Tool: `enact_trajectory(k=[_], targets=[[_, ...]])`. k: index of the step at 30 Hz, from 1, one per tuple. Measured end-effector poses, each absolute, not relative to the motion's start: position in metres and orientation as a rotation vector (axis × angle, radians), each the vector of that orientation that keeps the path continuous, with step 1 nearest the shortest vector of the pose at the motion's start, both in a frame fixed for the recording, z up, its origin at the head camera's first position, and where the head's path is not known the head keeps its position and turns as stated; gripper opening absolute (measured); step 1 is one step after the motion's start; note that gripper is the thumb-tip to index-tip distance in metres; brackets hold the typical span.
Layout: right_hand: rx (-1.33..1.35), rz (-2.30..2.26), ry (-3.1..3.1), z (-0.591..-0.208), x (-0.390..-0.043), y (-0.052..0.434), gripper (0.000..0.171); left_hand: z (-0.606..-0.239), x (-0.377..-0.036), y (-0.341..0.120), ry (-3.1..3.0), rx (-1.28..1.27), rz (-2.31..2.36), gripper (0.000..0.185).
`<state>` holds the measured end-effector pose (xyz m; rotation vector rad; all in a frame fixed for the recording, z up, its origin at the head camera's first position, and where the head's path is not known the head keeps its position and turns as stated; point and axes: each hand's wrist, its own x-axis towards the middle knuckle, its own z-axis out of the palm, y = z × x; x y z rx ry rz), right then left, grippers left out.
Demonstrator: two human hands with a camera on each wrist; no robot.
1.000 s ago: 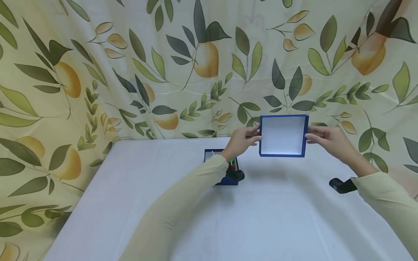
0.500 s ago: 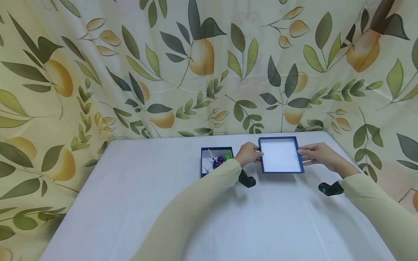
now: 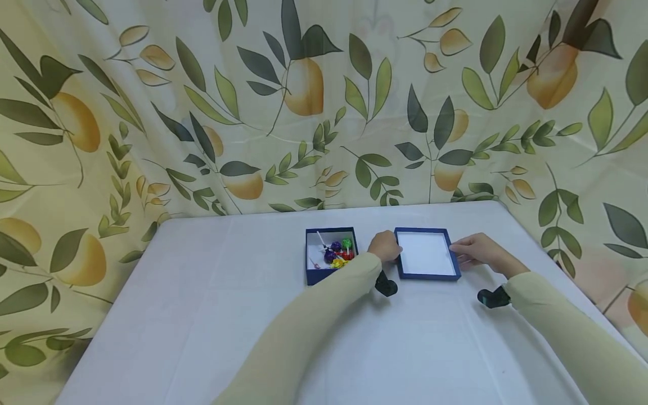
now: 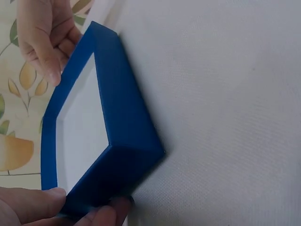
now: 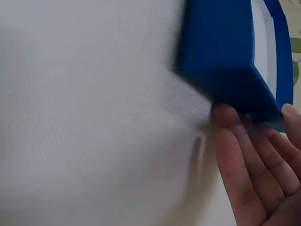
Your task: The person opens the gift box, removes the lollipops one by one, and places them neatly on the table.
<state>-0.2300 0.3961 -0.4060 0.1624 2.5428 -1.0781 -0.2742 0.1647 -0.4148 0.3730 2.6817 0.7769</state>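
A square blue box lid (image 3: pixel 426 254) with a white inside lies hollow side up at the back of the white table, at or just above the cloth. My left hand (image 3: pixel 385 246) pinches its left side; in the left wrist view the thumb is over the rim (image 4: pixel 129 89) and the fingers are against the outer wall. On the opposite side my right hand (image 3: pixel 480 251) holds the lid, thumb at the rim and fingers along the outer wall (image 5: pixel 221 42). To the left stands a blue box (image 3: pixel 319 277) holding several wrapped lollipops (image 3: pixel 336 253), partly hidden by my left sleeve.
White cloth covers the table (image 3: pixel 243 315). A curtain (image 3: pixel 324 140) printed with fruit and leaves hangs right behind its back edge. Black wrist devices (image 3: pixel 386 285) hang below both sleeves, close to the tabletop.
Both hands have lowered the lid from in front of the curtain to the tabletop, and it has tipped from upright to flat. More of the lollipop box shows now.
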Motion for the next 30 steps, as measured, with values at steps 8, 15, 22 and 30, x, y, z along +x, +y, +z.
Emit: enact_trajectory(k=[8,15,22,30], targets=[[0.215,-1.019,2.593,-0.41,-0.232,0.393,0.047,-0.413,-0.27,0.164,2.682,0.287,0.803,0.021],[0.175,-0.921,2.648,-0.41,-0.234,0.389,0.042,-0.411,-0.268,0.161,2.699,0.372,0.764,0.024],[0.131,-0.857,2.711,-0.398,-0.234,0.379,0.048,-0.392,-0.264,0.139,2.652,0.521,0.808,0.024],[0.043,-0.855,2.82,-0.369,-0.232,0.356,0.052,-0.346,-0.264,0.078,2.663,0.758,0.788,0.038]])
